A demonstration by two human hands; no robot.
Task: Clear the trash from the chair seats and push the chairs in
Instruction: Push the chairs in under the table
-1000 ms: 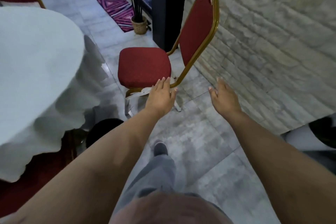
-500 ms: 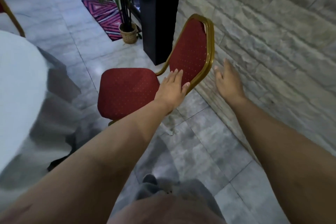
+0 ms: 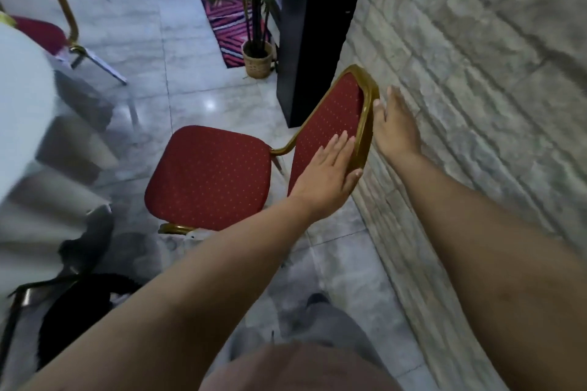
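Your left hand lies flat on the red chair backrest, fingers straight, thumb under the frame. Your right hand, fingers extended, touches the frame's rear edge beside the stone wall.

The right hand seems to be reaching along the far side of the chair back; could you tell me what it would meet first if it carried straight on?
Probably the stone wall. The right hand points up the gap behind the chair back; depth is unclear.
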